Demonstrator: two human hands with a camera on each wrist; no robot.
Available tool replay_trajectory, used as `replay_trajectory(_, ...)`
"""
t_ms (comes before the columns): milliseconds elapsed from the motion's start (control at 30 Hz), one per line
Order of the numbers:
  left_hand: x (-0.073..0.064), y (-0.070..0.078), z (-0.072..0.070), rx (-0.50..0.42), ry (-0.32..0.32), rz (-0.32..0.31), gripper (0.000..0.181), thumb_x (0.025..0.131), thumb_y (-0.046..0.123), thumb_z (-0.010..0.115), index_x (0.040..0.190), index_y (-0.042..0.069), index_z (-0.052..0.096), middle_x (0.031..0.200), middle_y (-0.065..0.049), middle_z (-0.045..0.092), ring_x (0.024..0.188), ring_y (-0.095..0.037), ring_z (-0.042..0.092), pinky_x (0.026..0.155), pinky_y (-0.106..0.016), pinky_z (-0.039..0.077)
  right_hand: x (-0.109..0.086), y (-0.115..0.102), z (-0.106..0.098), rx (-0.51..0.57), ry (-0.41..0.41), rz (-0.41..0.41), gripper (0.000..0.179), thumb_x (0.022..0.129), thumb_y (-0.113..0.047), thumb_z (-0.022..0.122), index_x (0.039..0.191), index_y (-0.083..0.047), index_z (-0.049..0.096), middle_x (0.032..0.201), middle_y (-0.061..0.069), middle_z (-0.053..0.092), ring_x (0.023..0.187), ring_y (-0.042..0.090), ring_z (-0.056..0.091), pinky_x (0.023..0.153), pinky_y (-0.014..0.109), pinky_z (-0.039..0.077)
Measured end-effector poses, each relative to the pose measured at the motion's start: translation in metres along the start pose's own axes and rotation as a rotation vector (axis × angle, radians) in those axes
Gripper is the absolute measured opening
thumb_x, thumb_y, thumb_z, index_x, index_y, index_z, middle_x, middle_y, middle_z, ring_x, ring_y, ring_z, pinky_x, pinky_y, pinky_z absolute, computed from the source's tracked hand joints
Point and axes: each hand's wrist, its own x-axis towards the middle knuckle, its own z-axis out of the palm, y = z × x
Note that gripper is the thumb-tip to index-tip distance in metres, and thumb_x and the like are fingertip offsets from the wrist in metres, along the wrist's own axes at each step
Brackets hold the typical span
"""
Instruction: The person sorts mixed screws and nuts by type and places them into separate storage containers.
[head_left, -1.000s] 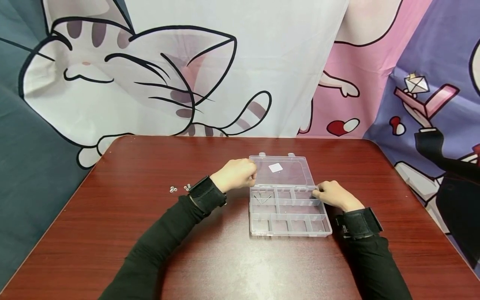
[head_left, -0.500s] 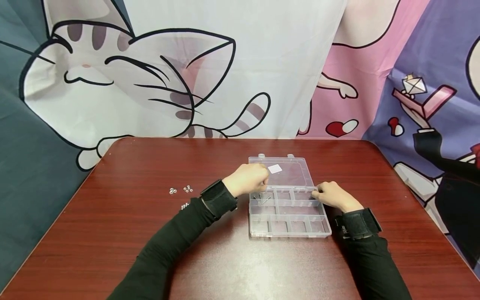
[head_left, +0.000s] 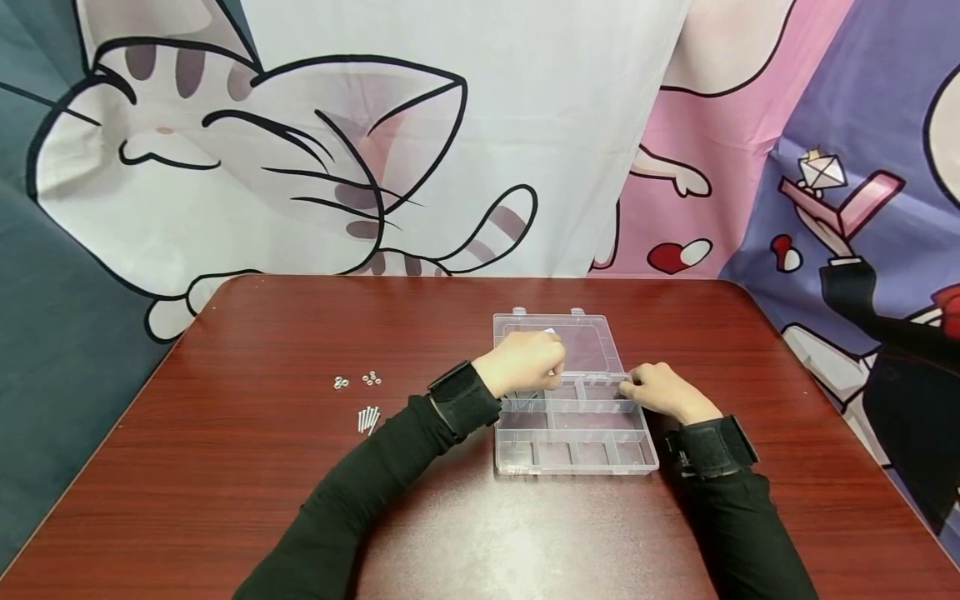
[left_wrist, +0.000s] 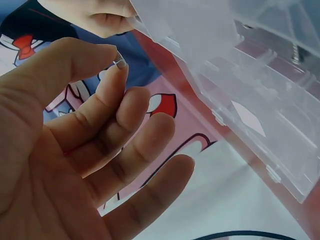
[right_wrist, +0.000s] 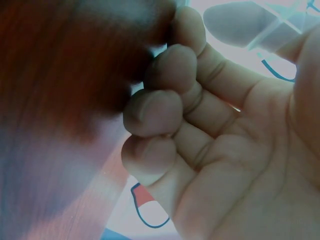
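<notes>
My left hand (head_left: 525, 362) is over the back-left of the clear plastic compartment box (head_left: 581, 472), just in front of its raised lid (head_left: 592, 348). Between thumb and index fingertip it pinches a small shiny metal nut (left_wrist: 119, 61); the other fingers are loosely bent. My right hand (head_left: 670, 393) grips the box's back right edge, thumb over the wall and fingers (right_wrist: 153, 113) curled on the outer side. A few screws (left_wrist: 295, 53) lie in the box's back-left compartment, partly hidden by my left hand in the head view.
On the reddish wooden table (head_left: 225, 467), two small clusters of nuts (head_left: 341, 382) and a bunch of screws (head_left: 368, 419) lie left of the box. A cartoon-printed cloth (head_left: 585, 125) hangs behind the table's far edge.
My left hand has moved right, from the box's left edge to above its back compartments. The bunch of screws on the table has come into view. My right hand keeps its hold.
</notes>
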Motion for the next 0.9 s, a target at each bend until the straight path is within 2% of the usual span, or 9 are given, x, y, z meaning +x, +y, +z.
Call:
replay_trajectory(367,0.011,0.009,0.001,0.009,-0.015,0.016,0.019,0.076,0.012,0.061,0.061,0.019,0.052,0.078,0.006,0.050,0.065,-0.007,0.046,0.052,-0.027,0.040,0.001,0.000,0.000,0.016,-0.022,0.041,0.027,0.081,-0.016,0.052,0.055,-0.012,0.048,0.054,-0.004,0.034,0.051,0.012,0.034,0.050,0.028,0.026)
replay_trajectory(533,0.012,0.007,0.000,0.016,-0.013,0.010,0.013,0.077,0.015,0.063,0.066,0.019,0.056,0.079,0.006,0.051,0.070,-0.008,0.050,0.054,-0.029,0.043,0.002,0.000,-0.002,0.015,-0.017,0.036,0.024,0.081,-0.015,0.052,0.057,-0.011,0.053,0.055,-0.004,0.036,0.052,0.013,0.035,0.050,0.028,0.027)
replay_trajectory(733,0.014,0.007,0.000,0.023,0.000,0.014,0.009,0.077,0.014,0.062,0.069,0.019,0.062,0.081,0.005,0.053,0.071,-0.010,0.053,0.055,-0.029,0.045,0.002,0.000,-0.003,0.002,-0.017,0.030,0.026,0.081,-0.016,0.052,0.055,-0.012,0.051,0.054,-0.004,0.036,0.052,0.013,0.035,0.051,0.028,0.027)
replay_trajectory(833,0.015,0.007,0.000,0.032,-0.016,0.000,0.003,0.078,0.019,0.065,0.076,0.017,0.064,0.084,0.004,0.054,0.072,-0.012,0.053,0.056,-0.029,0.045,0.001,0.000,-0.002,0.000,-0.017,0.024,0.026,0.081,-0.016,0.052,0.054,-0.013,0.050,0.054,-0.005,0.036,0.052,0.013,0.035,0.051,0.028,0.028)
replay_trajectory(900,0.015,0.007,0.001,0.043,-0.034,-0.020,0.011,0.079,0.025,0.067,0.084,0.016,0.065,0.089,0.003,0.055,0.075,-0.013,0.055,0.058,-0.030,0.046,0.001,0.001,-0.002,0.000,-0.017,0.020,0.027,0.081,-0.016,0.052,0.054,-0.013,0.050,0.054,-0.005,0.036,0.052,0.013,0.035,0.051,0.028,0.027)
